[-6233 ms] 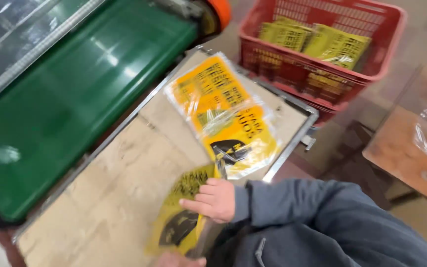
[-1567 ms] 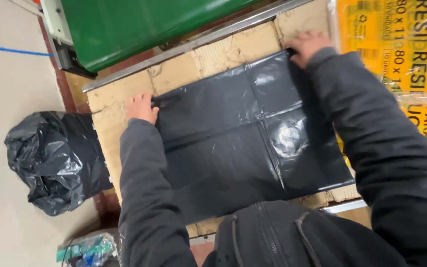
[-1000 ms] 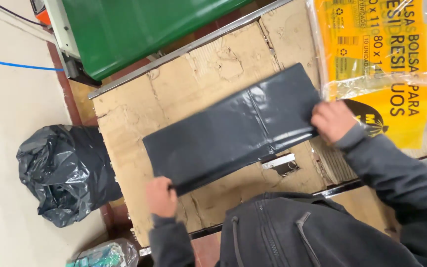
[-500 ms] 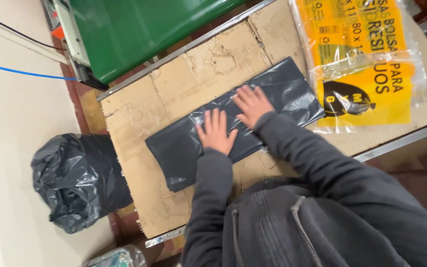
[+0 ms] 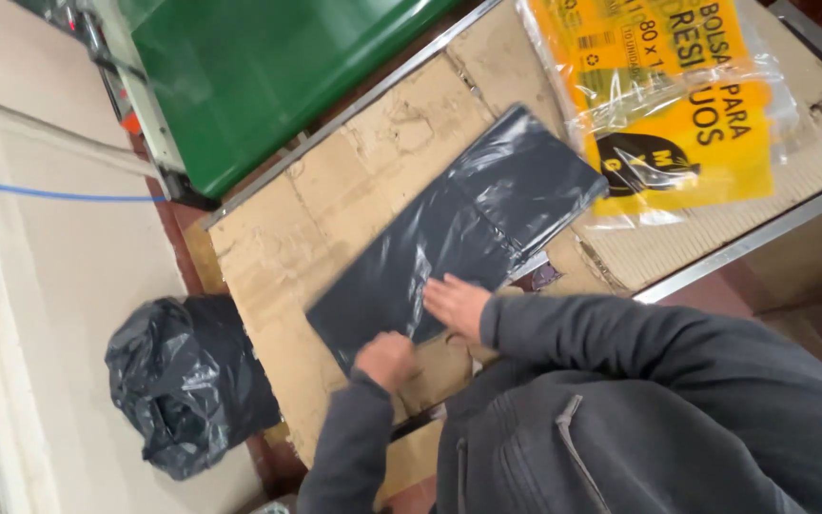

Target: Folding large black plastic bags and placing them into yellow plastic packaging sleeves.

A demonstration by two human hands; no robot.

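Both hands press on the near edge of a folded black plastic bag (image 5: 459,243) that lies flat on the cardboard-covered table (image 5: 297,257). Curled into a loose fist, the left hand (image 5: 385,360) sits at the bag's near left corner; whether its fingers pinch the plastic I cannot tell. Just beside it, the right hand (image 5: 457,305) lies flat and open, palm down on the bag, gripping nothing.

Half a second ago both palms were spread side by side on the middle of the bag; since then they have slid back to its near edge, and the left has closed up.

At the far left a stuffed black bin bag (image 5: 183,381) slumps on the pale floor, shiny and crumpled, with a thin blue cord (image 5: 49,195) above it. A smooth green panel (image 5: 278,71) borders the table's far side. The folded bag is a glossy, creased oblong. The cardboard is brown, scuffed and torn. At the right lies a clear crinkly packet (image 5: 677,105) with a yellow printed sheet and a round black emblem inside, touching the bag's far right corner.
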